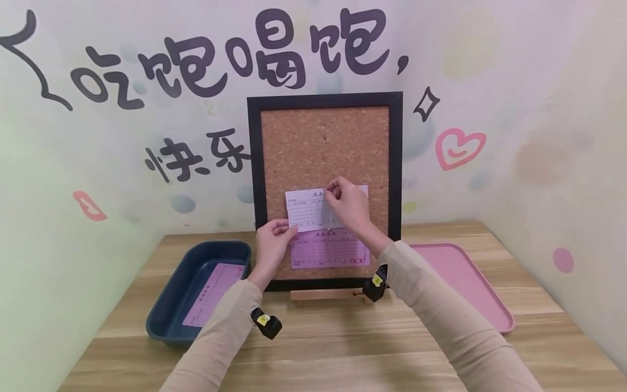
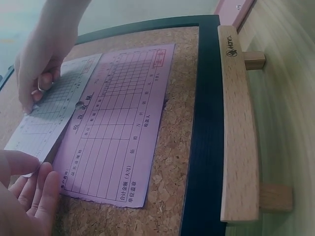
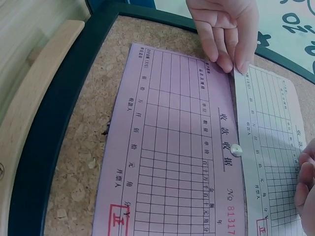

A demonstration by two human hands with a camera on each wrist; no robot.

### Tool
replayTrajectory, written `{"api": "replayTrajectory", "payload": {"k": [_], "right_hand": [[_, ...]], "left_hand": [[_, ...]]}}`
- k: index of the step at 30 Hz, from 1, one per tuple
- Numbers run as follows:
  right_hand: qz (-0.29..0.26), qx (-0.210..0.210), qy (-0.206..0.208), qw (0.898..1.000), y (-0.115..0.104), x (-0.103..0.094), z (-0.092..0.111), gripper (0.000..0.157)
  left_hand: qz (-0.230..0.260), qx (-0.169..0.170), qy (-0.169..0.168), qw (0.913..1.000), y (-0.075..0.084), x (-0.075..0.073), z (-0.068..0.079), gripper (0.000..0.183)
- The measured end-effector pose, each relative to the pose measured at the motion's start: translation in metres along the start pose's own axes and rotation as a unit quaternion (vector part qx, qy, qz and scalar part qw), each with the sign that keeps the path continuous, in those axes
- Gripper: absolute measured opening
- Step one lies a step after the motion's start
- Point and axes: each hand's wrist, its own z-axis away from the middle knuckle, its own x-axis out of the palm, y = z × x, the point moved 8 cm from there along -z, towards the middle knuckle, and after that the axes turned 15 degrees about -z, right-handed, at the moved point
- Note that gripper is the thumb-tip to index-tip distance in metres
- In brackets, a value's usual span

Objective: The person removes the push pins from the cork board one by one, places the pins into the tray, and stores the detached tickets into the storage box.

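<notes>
A white receipt slip (image 1: 306, 209) lies against the cork board (image 1: 323, 147), overlapping the top of a pink receipt slip (image 1: 323, 253). My left hand (image 1: 274, 245) pinches the white slip's lower left corner between thumb and fingers. At its top edge, near the middle, my right hand (image 1: 349, 204) has thumb and forefinger brought together against the paper, the other fingers curled. What those fingertips hold I cannot tell. A round-headed thumbtack (image 3: 236, 150) sits in the pink slip near its heading, right beside the white slip's lower edge.
The black-framed board stands on a wooden easel foot (image 2: 238, 123) on the wood-grain table (image 1: 313, 348). To the left, a dark blue tray (image 1: 164, 305) holds another pink slip (image 1: 213, 294). A flat pink tray (image 1: 453, 261) lies right of the board, partly behind my right sleeve.
</notes>
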Motion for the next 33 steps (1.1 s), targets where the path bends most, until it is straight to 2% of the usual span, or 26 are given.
{"api": "replayTrajectory", "payload": {"k": [11, 19, 33], "right_hand": [[-0.007, 0.004, -0.009, 1.000, 0.0009, -0.0002, 0.0007, 0.007], [-0.011, 0.007, -0.015, 1.000, -0.0003, -0.0005, 0.0004, 0.009], [0.008, 0.028, -0.046, 0.999, -0.0018, 0.0027, 0.0010, 0.014]], "left_hand": [[0.007, -0.001, -0.005, 1.0000, 0.0000, -0.0007, -0.0004, 0.020], [-0.006, -0.001, -0.004, 1.0000, 0.0025, -0.0029, -0.0016, 0.020], [0.020, -0.002, -0.006, 0.9998, 0.0013, -0.0012, -0.0020, 0.017]]}}
